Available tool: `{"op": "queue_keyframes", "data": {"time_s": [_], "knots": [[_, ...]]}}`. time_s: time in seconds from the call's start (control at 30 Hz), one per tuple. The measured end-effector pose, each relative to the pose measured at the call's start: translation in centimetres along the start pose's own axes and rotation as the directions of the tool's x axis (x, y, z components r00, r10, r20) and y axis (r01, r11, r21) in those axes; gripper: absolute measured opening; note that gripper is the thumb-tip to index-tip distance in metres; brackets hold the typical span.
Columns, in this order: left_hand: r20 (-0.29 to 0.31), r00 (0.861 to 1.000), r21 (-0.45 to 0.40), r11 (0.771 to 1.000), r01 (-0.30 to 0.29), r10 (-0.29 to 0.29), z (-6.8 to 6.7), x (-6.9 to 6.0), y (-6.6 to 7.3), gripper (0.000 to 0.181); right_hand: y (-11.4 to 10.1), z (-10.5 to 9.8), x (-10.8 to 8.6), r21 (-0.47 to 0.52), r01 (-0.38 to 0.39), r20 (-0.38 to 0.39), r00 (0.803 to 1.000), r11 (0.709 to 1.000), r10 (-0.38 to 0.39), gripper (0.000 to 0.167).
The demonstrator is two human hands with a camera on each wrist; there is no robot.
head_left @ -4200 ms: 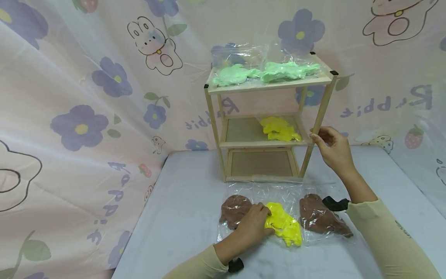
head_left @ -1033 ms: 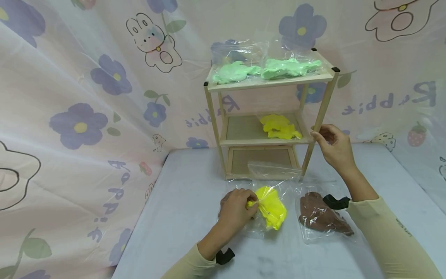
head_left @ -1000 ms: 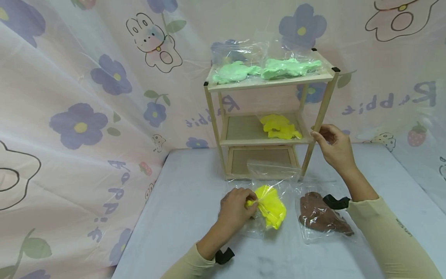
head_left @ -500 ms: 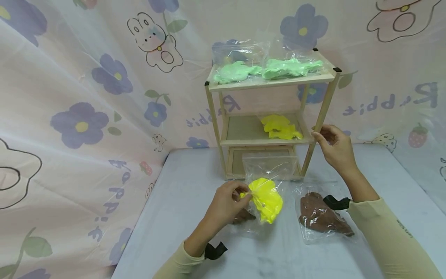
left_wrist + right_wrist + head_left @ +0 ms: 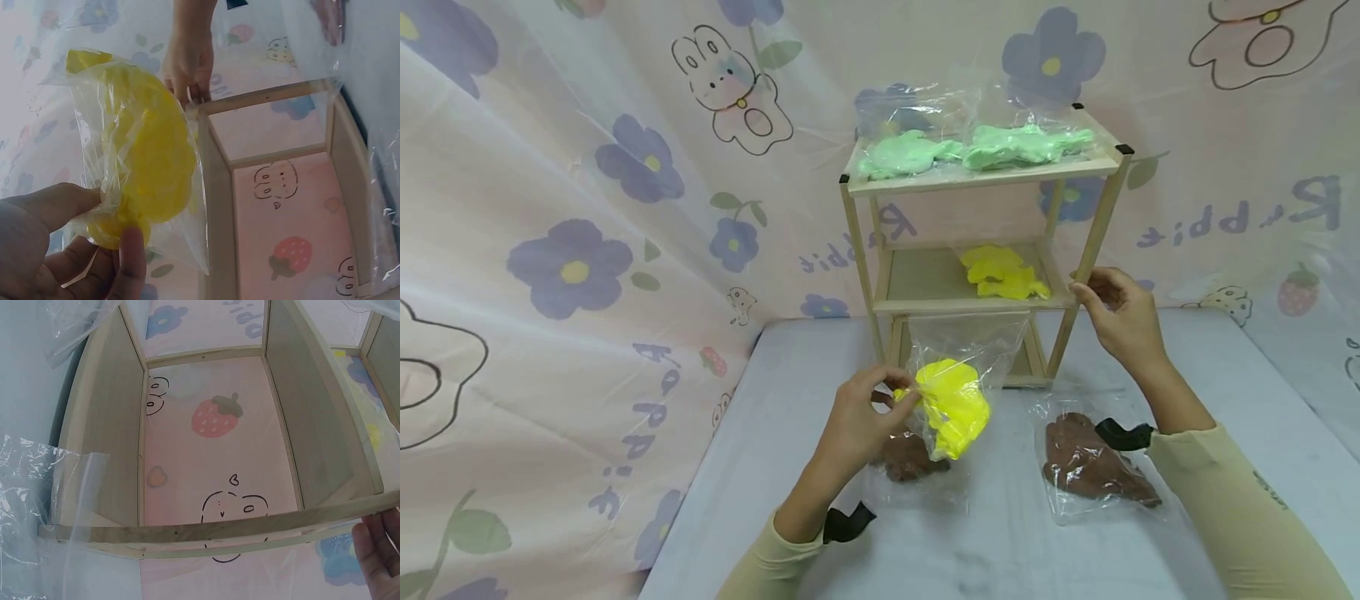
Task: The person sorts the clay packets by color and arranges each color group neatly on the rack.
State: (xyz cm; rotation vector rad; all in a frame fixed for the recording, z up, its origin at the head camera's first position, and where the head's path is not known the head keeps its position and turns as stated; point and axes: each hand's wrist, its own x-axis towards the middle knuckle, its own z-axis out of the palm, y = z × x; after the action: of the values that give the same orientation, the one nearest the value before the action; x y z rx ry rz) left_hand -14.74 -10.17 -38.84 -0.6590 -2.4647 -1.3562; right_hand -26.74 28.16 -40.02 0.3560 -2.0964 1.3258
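The left hand has its fingers grasping one side of a clear bag of yellow clay, thumb and fingertips pinching plastic and clay together; the bag hangs off to the right of those fingers, above the tabletop, its loose zip end sticking up beyond them. Gripping the filled part, rather than the slack film, probably keeps the soft lump from sagging out of control. The right hand has its fingers grasping the near right post of a wooden rack beside the middle shelf, likely to steady so light a frame. Just left of these fingers, on that shelf, lies another yellow bag; above and left of them, two green bags lie side by side on the top shelf, seemingly grouped by colour. One brown bag lies beneath the left fingers' load; the other brown bag lies nearer the person, below the right fingers.
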Motion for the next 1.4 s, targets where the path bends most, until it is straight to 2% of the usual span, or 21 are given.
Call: {"op": "queue_keyframes", "data": {"time_s": [0.2, 0.33, 0.57, 0.8, 1.0, 1.13, 1.4], "knots": [[-0.085, 0.996, -0.005, 1.0, -0.022, 0.022, -1.0, 0.6, 0.4, 0.015, 0.1, 0.0, 0.1, -0.003, 0.0, 0.006, 1.0, 1.0, 0.0, 0.026], [-0.148, 0.989, 0.025, 0.999, -0.025, 0.028, -1.4, 1.6, 0.7, 0.016, -0.1, -0.1, 0.0, -0.009, -0.005, 0.009, 1.0, 1.0, 0.005, 0.027], [-0.268, 0.962, 0.032, 0.999, -0.039, 0.046, -1.2, 3.7, 0.6, 0.015, -0.5, -0.1, 0.0, -0.002, 0.0, 0.013, 1.0, 1.0, 0.0, 0.027], [-0.344, 0.937, 0.001, 0.998, -0.068, 0.064, -0.2, 5.7, 0.3, 0.015, -0.5, -0.1, 0.0, -0.001, -0.001, 0.01, 1.0, 1.0, 0.001, 0.028], [-0.413, 0.909, -0.015, 0.998, -0.068, 0.056, 0.6, 7.4, 0.1, 0.015, -0.4, -0.1, 0.0, 0.005, 0.004, 0.007, 1.0, 1.0, -0.004, 0.028], [-0.466, 0.883, -0.024, 0.996, -0.084, 0.063, 1.2, 8.3, -0.1, 0.015, -0.4, -0.1, 0.0, 0.011, 0.005, 0.01, 1.0, 1.0, -0.005, 0.028], [-0.547, 0.836, -0.073, 0.993, -0.089, 0.035, 2.3, 9.8, -0.2, 0.013, -0.6, -0.2, -0.1, 0.02, 0.012, 0.006, 1.0, 1.0, -0.012, 0.025]]}}
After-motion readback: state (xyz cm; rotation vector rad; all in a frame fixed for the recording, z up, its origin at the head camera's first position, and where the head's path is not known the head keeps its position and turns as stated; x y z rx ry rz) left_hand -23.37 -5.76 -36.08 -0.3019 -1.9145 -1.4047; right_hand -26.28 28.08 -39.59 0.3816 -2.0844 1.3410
